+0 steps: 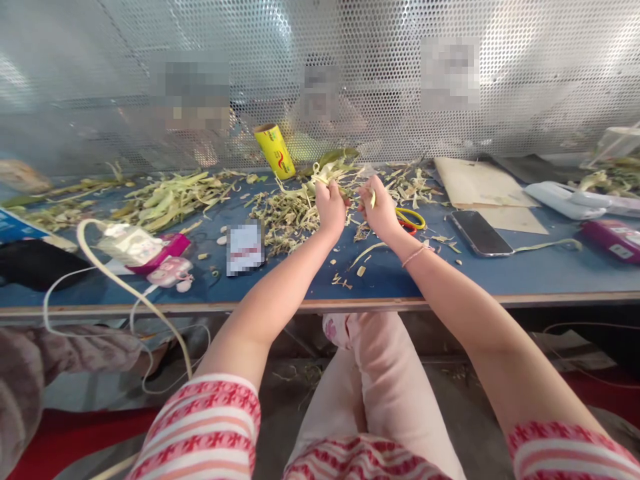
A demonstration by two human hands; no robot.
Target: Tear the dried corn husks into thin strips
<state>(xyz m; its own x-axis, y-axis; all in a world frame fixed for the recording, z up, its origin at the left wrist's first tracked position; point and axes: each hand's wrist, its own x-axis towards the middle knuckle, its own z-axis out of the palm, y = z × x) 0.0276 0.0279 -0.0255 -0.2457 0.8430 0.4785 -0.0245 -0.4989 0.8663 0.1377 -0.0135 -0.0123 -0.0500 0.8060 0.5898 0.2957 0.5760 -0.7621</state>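
Note:
My left hand is closed around a bunch of pale yellow-green plant strips, whose curled ends stick out above the fingers. Close beside it, my right hand is closed with a small yellowish-green plant piece showing between the fingers. The two hands are slightly apart over the blue tabletop. Beneath and left of them lies a heap of short dried plant bits. Scissors with yellow and orange handles lie by my right wrist, partly hidden.
A yellow cardboard tube leans near the perforated metal panel. Longer plant strips are piled left. A phone and brown sheets lie right. A white cable hangs over the front edge beside another person's leg.

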